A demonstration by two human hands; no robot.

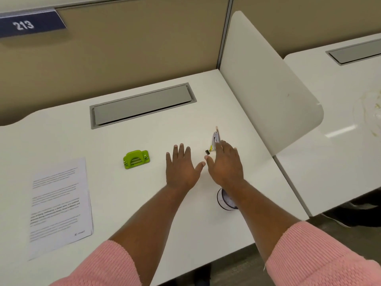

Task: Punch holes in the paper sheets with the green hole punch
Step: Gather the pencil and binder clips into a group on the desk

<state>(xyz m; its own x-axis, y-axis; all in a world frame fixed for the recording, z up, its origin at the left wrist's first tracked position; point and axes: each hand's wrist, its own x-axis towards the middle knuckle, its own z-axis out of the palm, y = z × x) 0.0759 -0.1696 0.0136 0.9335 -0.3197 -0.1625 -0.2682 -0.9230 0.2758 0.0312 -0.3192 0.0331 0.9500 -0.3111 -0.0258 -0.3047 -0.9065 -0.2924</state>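
Since both sit untouched, nothing is punched yet. Nearest, at the left, the thin white stack of printed paper sheets (59,205) lies flat on the white counter (132,203); light and floppy, best lifted by an edge. Beyond, left hand (181,168) and right hand (225,165) hover spread, empty. The small green plastic hole punch (136,159), stiff and probably light, invites a pinch across its sides.

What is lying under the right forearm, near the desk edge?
A round clear container with a dark rim stands on the desk there. The right forearm covers its right part, so its contents cannot be told.
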